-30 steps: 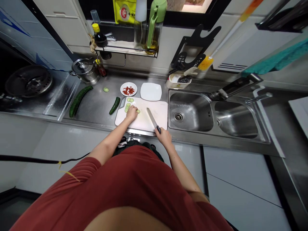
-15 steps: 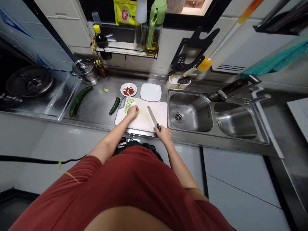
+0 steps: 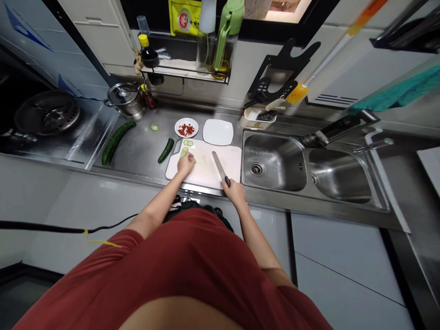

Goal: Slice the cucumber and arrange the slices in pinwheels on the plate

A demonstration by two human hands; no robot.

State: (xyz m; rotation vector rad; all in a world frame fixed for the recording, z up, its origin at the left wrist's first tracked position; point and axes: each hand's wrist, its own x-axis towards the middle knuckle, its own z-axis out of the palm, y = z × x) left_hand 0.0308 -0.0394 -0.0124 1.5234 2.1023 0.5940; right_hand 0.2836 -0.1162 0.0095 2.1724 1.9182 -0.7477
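Note:
My left hand [image 3: 186,165] is closed over the left part of a white cutting board [image 3: 209,174], its fingers pinched at a cucumber slice [image 3: 195,161] that shows at their right side. More cucumber slices [image 3: 184,151] lie in an overlapping row just beyond that hand, partly covered by it. My right hand [image 3: 235,190] grips the black handle of a kitchen knife [image 3: 218,163] at the board's front right. The blade lies low over the board, pointing away and to the left. A shorter piece of cucumber [image 3: 166,150] rests on the steel counter left of the board.
A whole cucumber [image 3: 117,143] and a cut cucumber end [image 3: 154,128] lie farther left. Behind the board stand a plate of chopped red pieces [image 3: 193,132] and a white square plate [image 3: 217,132]. A lidded pot [image 3: 127,101] is at the back; a double sink [image 3: 275,160] is right.
My left hand has shifted left across the board toward the sliced row, with the single cucumber slice moving along at its fingers. My right hand and the knife stay in place on the board.

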